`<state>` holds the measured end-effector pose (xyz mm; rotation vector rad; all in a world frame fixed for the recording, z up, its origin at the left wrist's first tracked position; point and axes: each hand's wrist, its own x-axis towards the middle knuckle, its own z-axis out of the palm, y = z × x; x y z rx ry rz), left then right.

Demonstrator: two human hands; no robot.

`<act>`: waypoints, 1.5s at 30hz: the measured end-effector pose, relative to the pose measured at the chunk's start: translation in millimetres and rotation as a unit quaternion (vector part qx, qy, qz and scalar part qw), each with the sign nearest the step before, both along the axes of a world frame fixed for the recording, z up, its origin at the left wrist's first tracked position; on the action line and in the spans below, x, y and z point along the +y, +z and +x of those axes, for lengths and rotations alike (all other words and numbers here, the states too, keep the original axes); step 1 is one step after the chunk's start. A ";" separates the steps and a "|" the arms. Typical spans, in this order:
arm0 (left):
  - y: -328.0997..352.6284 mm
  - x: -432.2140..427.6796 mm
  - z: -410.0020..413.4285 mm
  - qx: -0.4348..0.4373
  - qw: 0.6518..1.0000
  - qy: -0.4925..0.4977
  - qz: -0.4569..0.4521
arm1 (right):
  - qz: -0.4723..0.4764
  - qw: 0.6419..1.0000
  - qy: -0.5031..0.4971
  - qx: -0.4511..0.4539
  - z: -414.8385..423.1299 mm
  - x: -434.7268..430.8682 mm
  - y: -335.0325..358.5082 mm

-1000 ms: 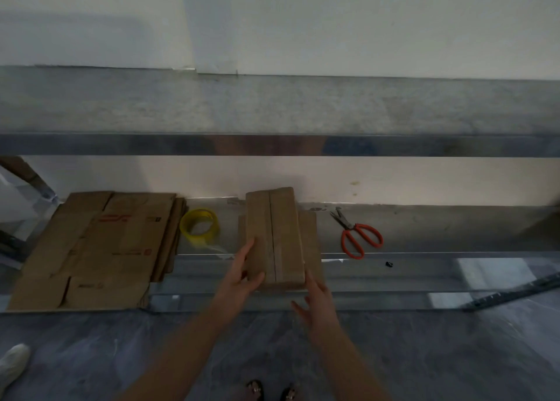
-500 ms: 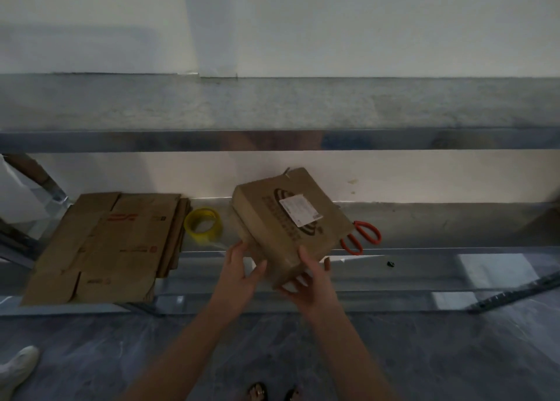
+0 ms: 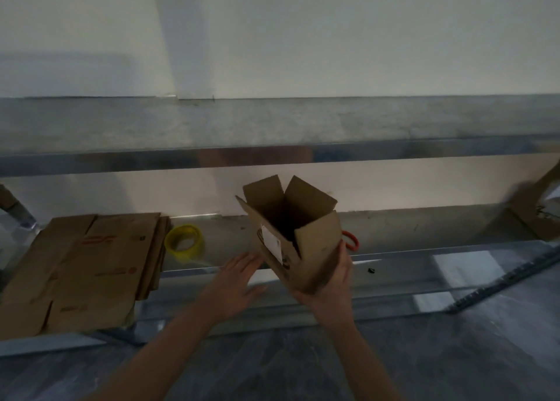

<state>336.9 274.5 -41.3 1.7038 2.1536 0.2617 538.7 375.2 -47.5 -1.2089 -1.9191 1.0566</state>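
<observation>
- Metal upper shelf (image 3: pixel 272 122) is running the full width against the white wall (image 3: pixel 333 37), top surface bare and dull.
- Grey floor (image 3: pixel 454 355) is filling the bottom of the head view.
- Lower shelf (image 3: pixel 424 231) is sitting under the upper one and carrying the loose items.
- Stack of flattened cartons (image 3: pixel 85 267) is lying on the left end of the lower shelf, red print facing up.
- Another piece of cardboard (image 3: pixel 533 213) is showing at the far right edge, blurred, so it's unclear what it is.
- Cardboard box (image 3: pixel 318 249) is being held up in front of the lower shelf's front edge. It's tilted, top flaps are standing open, and the inside is looking dark. White label is sitting on its left face.
- Right hand (image 3: pixel 333 285) is gripping the box at its lower corner, thumb running up the right face and fingers wrapping underneath.
- Left hand (image 3: pixel 233 282) is holding nothing: palm down, fingers straight and spread, tips just beside the labelled face. Can't tell if they're touching.
- Yellow tape roll (image 3: pixel 184 243) is lying on the shelf between the flat cartons and the box.
- Orange scissors handle (image 3: pixel 351 240) is poking out from behind the box's right side, the rest hidden.
- Small black bit (image 3: pixel 371 270) is lying near the shelf's front edge, right of the box, too small to identify.
</observation>
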 end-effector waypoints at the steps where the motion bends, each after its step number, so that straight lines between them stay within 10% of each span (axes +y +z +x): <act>1: -0.7 5.8 5.7 -0.033 0.999 0.002 -0.004 | 0.015 1.000 0.003 -0.011 0.8 -0.2 -2.2; 8: -14.8 19.9 33.6 -0.157 0.987 0.004 -0.017 | -0.039 0.999 -0.032 0.021 -7.3 3.2 -15.6; 17: -13.5 24.0 -22.1 0.076 0.994 -0.077 0.012 | 0.014 0.999 -0.019 -0.028 -20.0 12.5 -15.3; 24: 0.2 46.5 -27.9 0.097 0.990 -0.099 0.036 | 0.117 0.989 -0.076 -0.051 47.9 30.3 2.7; 45: 10.9 285.7 360.0 0.063 0.975 -0.193 0.086 | -0.010 0.980 -0.201 -0.009 430.8 237.8 14.1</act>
